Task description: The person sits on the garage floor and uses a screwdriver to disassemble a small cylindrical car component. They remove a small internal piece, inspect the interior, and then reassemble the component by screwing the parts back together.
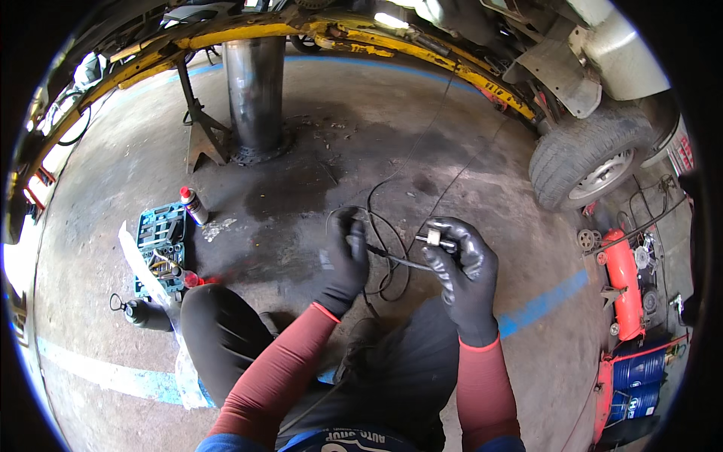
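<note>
A black cable (410,263) stretches between my two gloved hands above the floor. My right hand (468,275), in a shiny black glove, is closed on its end. A pale block-shaped fitting with a short metal rod (434,237) shows between thumb and fingers. My left hand (346,260) is partly curled at the cable's other visible stretch, thumb toward it. The palm is hidden, so its grip shows only in part. Loose black loops (388,290) hang or lie below, between the hands and my bent knees.
On the left lie a teal socket set case (161,226), a spray can with red cap (193,205) and a dark bottle (147,314). Ahead stand a metal post (254,98) and a jack stand (202,135) under a yellow lift (248,32). A wheel (591,160) hangs at right, near a red tank (622,285).
</note>
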A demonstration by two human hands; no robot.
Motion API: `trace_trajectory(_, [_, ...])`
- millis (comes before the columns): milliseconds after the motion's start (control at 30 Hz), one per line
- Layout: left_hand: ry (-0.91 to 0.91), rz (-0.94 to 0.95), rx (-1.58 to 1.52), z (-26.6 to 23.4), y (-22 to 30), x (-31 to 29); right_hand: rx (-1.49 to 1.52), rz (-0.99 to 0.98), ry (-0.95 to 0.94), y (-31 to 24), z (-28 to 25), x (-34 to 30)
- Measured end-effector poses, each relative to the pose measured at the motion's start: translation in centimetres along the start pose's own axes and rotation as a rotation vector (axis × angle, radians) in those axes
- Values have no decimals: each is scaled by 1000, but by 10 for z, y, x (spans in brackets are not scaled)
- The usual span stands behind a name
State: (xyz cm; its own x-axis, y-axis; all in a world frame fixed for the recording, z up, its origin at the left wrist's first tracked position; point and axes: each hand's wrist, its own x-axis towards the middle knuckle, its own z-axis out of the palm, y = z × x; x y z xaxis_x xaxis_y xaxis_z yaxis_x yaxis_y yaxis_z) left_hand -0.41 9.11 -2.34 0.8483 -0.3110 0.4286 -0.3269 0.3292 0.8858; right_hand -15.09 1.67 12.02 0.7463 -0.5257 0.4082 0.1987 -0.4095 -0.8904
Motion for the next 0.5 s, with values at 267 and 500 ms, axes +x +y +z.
trace_trajectory(267, [-158, 9, 11, 7, 6, 37, 286, -230, 235, -14, -56, -1])
trace_trajectory(500, [-360, 343, 269, 15, 50, 53, -55, -49, 142, -31, -96, -14])
